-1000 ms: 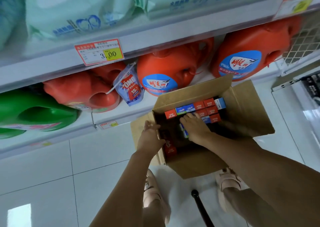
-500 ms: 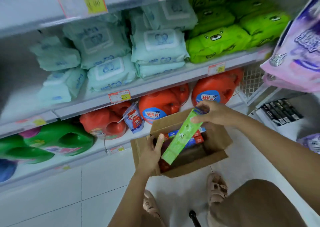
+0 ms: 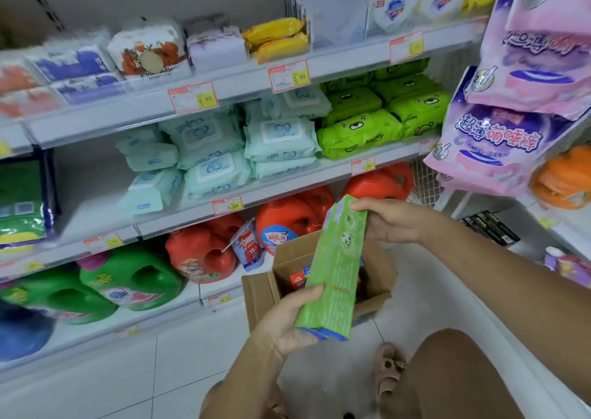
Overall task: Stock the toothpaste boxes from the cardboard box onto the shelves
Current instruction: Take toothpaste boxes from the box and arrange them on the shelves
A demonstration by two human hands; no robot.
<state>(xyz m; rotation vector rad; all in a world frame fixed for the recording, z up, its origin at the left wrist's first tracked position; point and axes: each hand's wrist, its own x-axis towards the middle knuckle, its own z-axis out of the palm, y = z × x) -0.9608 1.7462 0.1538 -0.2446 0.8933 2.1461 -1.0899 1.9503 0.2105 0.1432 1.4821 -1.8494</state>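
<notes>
free: shelf bay (image 3: 92,217) left of wipe packs (image 3: 204,150) | blocked: bottom shelf (image 3: 166,313), detergent jugs (image 3: 198,255)

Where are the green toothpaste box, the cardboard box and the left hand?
green toothpaste box (image 3: 335,268), head view, middle of its long green face.
cardboard box (image 3: 259,297), head view, its left outer flap.
left hand (image 3: 284,320), head view, near the thumb's base.

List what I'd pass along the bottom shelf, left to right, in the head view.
Bottom shelf: blue jug → green jugs → red OMO jug → OMO refill pouch → orange jug with blue label → in front, green toothpaste box, held by left hand and right hand.
</notes>
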